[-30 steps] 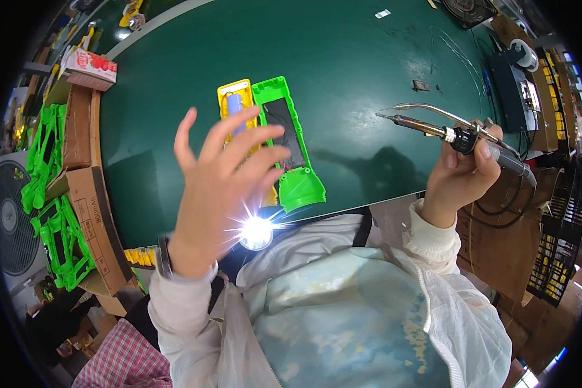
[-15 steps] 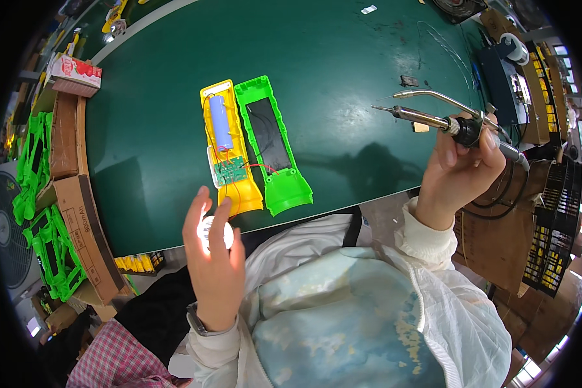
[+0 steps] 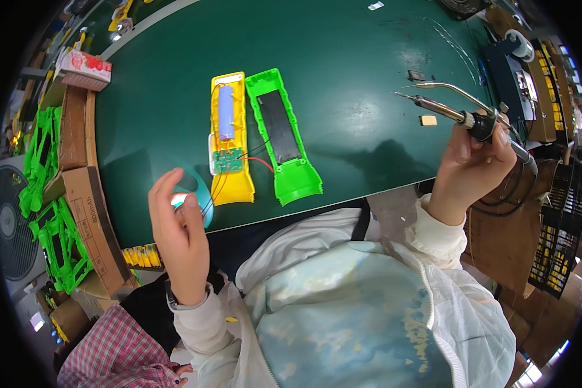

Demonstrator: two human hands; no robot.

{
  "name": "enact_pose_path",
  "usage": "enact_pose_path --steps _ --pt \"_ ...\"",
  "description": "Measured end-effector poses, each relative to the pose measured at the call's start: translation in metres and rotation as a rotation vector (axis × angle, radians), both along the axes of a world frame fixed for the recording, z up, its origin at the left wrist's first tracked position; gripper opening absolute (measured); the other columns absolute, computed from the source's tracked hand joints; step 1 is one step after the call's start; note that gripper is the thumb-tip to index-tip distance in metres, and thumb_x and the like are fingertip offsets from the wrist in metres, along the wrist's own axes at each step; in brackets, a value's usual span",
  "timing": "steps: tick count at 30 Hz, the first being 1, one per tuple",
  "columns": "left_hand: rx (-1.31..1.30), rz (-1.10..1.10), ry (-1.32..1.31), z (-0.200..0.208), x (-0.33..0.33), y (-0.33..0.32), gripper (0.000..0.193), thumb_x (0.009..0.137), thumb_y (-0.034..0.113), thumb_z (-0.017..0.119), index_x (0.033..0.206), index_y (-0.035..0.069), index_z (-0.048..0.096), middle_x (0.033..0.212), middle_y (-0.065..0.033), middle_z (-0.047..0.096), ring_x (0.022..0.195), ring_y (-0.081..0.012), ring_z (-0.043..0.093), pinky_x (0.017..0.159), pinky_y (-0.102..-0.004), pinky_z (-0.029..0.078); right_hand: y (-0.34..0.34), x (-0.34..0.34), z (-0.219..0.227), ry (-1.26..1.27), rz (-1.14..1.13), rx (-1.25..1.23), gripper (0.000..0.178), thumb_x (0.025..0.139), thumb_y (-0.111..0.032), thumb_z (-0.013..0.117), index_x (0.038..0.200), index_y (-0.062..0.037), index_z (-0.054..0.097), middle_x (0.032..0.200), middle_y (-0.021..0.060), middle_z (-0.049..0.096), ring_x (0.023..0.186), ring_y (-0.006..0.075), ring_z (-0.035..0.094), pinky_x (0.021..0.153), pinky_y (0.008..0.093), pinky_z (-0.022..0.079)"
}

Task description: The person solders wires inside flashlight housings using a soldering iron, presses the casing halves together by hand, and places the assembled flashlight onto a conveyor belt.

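My left hand [image 3: 181, 226] has its fingers curled round a small glowing lamp [image 3: 180, 199] at the table's near edge; the fingers hide most of it. Thin wires run from there to a green circuit board [image 3: 227, 160] in the yellow casing half [image 3: 234, 187]. A blue-violet cylindrical battery [image 3: 226, 111] lies above the board. Beside it rests the green casing half [image 3: 297, 182] with a black panel, joined to the board by a red and a black wire. Raised at the right, my right hand [image 3: 475, 165] grips a soldering iron [image 3: 440, 108] with a curved metal tube [image 3: 456, 88] above it.
A dark blue box-shaped device [image 3: 503, 71] with a white spool stands at the right edge. Near it lie a tan block [image 3: 428, 120] and a dark piece [image 3: 416, 75]. Cardboard boxes [image 3: 94, 226], green plastic frames [image 3: 58, 246] and a red-white carton [image 3: 85, 70] line the left.
My left hand has moved left with the lamp, whose light now casts a teal glow on the tabletop. The soldering iron stays raised in my right hand, slightly farther right in view.
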State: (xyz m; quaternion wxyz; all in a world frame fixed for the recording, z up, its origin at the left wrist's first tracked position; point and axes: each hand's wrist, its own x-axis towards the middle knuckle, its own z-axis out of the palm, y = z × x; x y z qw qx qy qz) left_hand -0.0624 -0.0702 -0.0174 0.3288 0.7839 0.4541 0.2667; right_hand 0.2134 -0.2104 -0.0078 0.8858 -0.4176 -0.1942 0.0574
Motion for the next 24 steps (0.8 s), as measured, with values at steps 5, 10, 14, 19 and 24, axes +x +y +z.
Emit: enact_pose_path --steps 5,10,14,19,24 --pt "0.208 0.067 0.213 -0.003 0.005 -0.005 0.025 0.094 0.017 0.042 0.109 0.0 0.053 0.115 -0.0155 0.048 0.101 -0.0297 0.05 0.088 -0.0359 0.038 0.003 -0.004 0.0 -0.029 -0.001 -0.015 0.014 0.077 -0.019 0.052 0.073 -0.0082 0.044 0.059 0.0002 0.04 0.047 0.0072 0.034 0.041 0.0187 0.028" --pt "0.401 0.083 0.428 -0.01 0.001 -0.002 0.026 0.093 0.018 0.043 0.11 0.001 0.053 0.118 -0.0157 0.048 0.109 -0.0303 0.046 0.091 -0.0374 0.036 -0.002 0.004 0.0 -0.112 0.011 -0.006 0.014 0.077 -0.02 0.052 0.073 -0.0077 0.046 0.061 0.0002 0.042 0.048 0.0072 0.034 0.042 0.0186 0.028" --pt "0.458 0.045 0.322 0.0 0.007 -0.003 0.027 0.092 0.018 0.046 0.112 0.002 0.053 0.123 -0.0151 0.046 0.113 -0.0304 0.044 0.094 -0.0383 0.034 -0.015 0.03 0.003 -0.141 -0.181 0.02 0.015 0.078 -0.02 0.053 0.076 -0.0045 0.053 0.063 0.0019 0.047 0.051 0.0079 0.037 0.045 0.0189 0.03" --pt "0.548 -0.303 0.174 0.012 0.023 -0.003 0.031 0.074 -0.006 0.061 0.104 0.002 0.058 0.106 -0.011 0.059 0.098 -0.0276 0.054 0.086 -0.0354 0.042 -0.022 0.068 -0.008 -0.333 -0.542 -0.293 0.015 0.079 -0.015 0.06 0.079 -0.0004 0.059 0.067 0.0043 0.054 0.051 0.0075 0.046 0.044 0.0192 0.033" --pt "0.606 -0.409 0.123 0.004 0.048 0.001 0.03 0.068 -0.005 0.067 0.097 0.005 0.061 0.097 -0.0043 0.064 0.085 -0.0236 0.056 0.073 -0.0329 0.045 0.0 0.099 -0.043 -0.417 -0.705 -0.46 0.02 0.076 -0.016 0.07 0.085 -0.0009 0.06 0.065 0.0038 0.059 0.054 0.007 0.054 0.049 0.0177 0.043"
